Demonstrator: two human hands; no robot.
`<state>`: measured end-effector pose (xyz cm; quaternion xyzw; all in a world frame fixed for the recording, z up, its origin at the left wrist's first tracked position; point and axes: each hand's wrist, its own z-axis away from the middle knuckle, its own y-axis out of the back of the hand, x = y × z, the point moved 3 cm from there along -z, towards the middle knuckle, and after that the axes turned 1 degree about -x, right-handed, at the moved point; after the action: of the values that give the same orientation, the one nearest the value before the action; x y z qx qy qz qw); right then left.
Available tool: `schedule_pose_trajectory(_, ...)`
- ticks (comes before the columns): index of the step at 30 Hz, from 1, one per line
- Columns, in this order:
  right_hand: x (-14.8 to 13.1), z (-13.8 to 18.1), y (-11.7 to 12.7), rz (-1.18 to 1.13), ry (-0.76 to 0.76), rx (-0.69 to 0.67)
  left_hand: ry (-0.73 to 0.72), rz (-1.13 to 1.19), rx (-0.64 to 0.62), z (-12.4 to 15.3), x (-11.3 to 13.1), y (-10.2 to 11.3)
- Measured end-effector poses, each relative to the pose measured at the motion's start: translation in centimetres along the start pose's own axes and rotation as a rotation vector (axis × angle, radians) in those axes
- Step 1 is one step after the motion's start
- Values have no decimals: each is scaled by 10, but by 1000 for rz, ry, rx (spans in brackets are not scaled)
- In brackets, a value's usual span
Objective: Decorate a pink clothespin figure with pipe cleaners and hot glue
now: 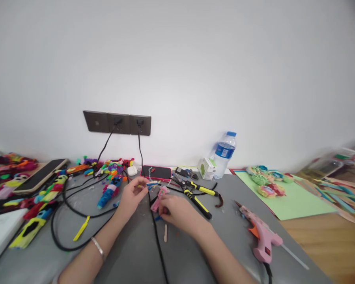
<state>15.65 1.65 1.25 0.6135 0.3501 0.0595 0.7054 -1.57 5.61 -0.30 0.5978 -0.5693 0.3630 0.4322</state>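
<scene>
My left hand (133, 195) is closed in a pinch, with a small blue and yellow piece (152, 184) at its fingertips. Just right of it, a fuzzy pink pipe-cleaner figure (157, 200) is up against the fingers of my right hand (176, 211). Those fingers curl down and together; what they hold, if anything, is hidden. A small blue bit (157, 218) shows by their tips. On the grey table below lies a short beige piece (165, 232). Pliers with black and yellow handles (197, 201) rest beyond my right hand.
Black cables (68, 247) loop across the left. Colourful pipe-cleaner figures (109, 193) and a phone (41, 175) lie there too. A water bottle (225, 154) stands by the wall. At right are a pink glue gun (264, 236) and green paper (296, 203) bearing crinkled flowers.
</scene>
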Motion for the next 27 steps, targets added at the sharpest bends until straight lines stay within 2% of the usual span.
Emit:
schedule_pose_trajectory(4, 0, 5, 8, -8, 0, 21, -3, 9, -3, 0, 1, -1)
schedule_pose_trajectory(8, 8, 14, 32, -154, -42, 50, 7, 5, -28, -2, 2, -3)
schedule_pose_trajectory(12, 32, 17, 65, -185, -165, 204, 18, 15, -36, -3, -1, -3)
schedule_pose_trajectory(15, 48, 5, 81, -287, -200, 334, 21, 16, -24, -3, -2, -2)
schedule_pose_trajectory(18, 52, -18, 79, -486, -116, 285, 37, 13, -41, -4, -2, -2)
schedule_pose_trajectory(21, 44, -37, 67, -675, 7, 194, 59, 11, -75, -4, -2, -3)
schedule_pose_trajectory(27, 31, -47, 49, -871, 96, 109, 114, 51, -80, -3, -5, -4)
